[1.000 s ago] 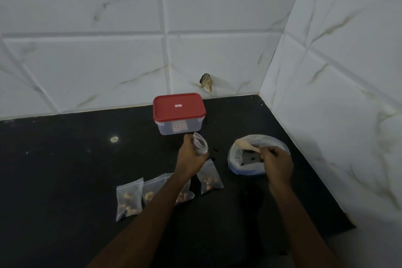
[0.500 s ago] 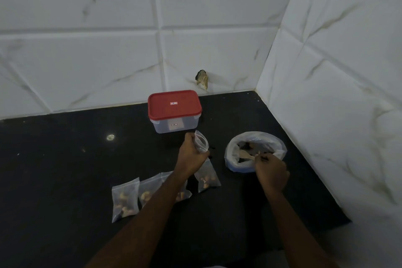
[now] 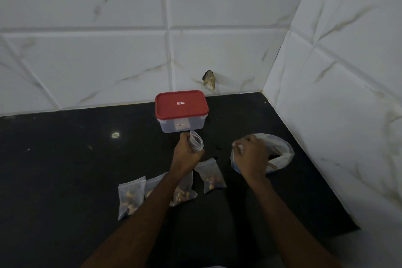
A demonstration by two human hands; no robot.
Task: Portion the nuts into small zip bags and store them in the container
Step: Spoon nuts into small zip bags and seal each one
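Since the zip bag (image 3: 196,142) looks flimsy and slick, the left hand (image 3: 186,155) grips it below its mouth, while the right hand (image 3: 250,156) curls, hold unclear.

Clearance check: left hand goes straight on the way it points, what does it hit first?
Probably the container, its front wall just beyond the bag the left hand grips; depth is unclear.

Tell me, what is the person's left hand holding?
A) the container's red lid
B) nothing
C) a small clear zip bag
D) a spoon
C: the left hand grips a small clear zip bag, held up just in front of the container, whose red lid is on.
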